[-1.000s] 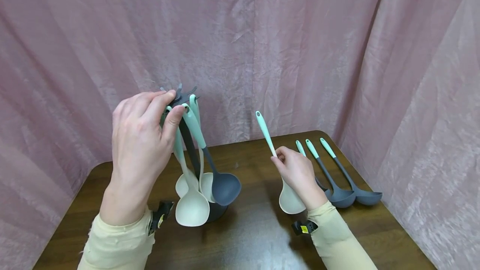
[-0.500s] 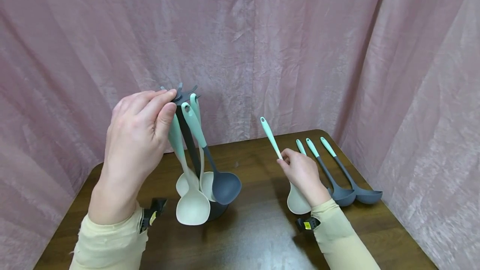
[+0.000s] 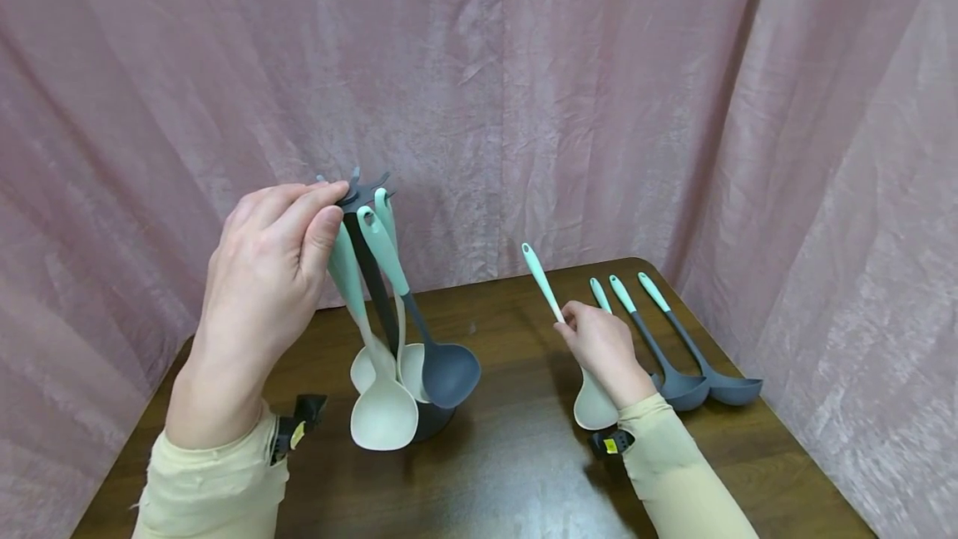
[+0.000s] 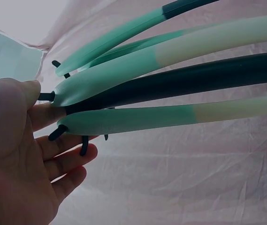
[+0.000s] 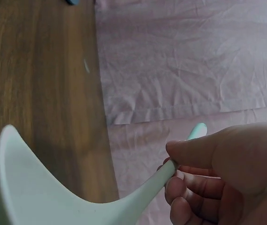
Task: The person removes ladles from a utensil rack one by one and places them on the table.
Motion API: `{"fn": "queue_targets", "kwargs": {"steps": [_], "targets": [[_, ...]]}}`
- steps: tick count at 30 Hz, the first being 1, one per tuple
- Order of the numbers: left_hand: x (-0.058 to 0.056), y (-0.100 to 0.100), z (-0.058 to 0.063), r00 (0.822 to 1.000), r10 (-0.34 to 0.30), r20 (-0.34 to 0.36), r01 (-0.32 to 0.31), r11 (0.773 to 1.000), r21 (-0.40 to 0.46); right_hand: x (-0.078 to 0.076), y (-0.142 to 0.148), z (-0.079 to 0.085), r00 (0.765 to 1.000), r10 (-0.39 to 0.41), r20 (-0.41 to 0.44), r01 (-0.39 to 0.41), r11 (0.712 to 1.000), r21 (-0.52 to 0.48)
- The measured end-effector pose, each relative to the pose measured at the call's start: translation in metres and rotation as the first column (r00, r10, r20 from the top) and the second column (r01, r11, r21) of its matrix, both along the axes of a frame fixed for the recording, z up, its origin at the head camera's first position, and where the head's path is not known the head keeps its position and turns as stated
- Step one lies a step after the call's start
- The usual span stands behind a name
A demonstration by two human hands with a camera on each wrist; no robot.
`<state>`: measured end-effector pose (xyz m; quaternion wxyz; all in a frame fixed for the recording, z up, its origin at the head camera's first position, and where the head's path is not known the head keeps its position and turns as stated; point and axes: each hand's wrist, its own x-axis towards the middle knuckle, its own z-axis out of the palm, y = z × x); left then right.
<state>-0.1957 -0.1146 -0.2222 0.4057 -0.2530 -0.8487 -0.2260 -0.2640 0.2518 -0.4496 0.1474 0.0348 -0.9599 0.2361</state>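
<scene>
A cream ladle (image 3: 595,403) with a mint handle is in my right hand (image 3: 601,348), pinched between thumb and fingers partway along its handle. Its bowl is low over the table, and the mint end points up and away. At the left, my left hand (image 3: 258,269) rests on the top of a dark utensil stand (image 3: 364,195), fingers loosely extended across it and the thumb beside a hook (image 4: 45,96). From the stand hang several ladles: a grey one (image 3: 451,374), a cream one (image 3: 384,414) in front and other cream ones behind, partly hidden.
Grey ladles with mint handles lie on the brown wooden table (image 3: 501,456) at the right, among them one (image 3: 736,390) nearest the right edge. The leftmost is mostly behind my right hand. Pink curtains (image 3: 479,106) hang behind and to the right.
My right hand has carried the cream ladle a little to the right, nearer the grey ladles, its handle end now lower. My left thumb has drawn back left from the front hanging handle.
</scene>
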Motion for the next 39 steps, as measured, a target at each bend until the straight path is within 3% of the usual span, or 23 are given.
{"fn": "queue_targets", "kwargs": {"steps": [11,39], "targets": [[-0.003,0.001,-0.004,0.999,-0.003,-0.038,0.004,1.0,0.014,-0.005,0.003,-0.011,0.999,-0.034,0.039,0.033,0.999,0.037],[-0.004,0.002,-0.008,0.999,0.015,-0.046,-0.014,1.0,0.027,-0.016,0.015,-0.035,0.974,-0.081,0.214,0.061,0.993,0.099]]}}
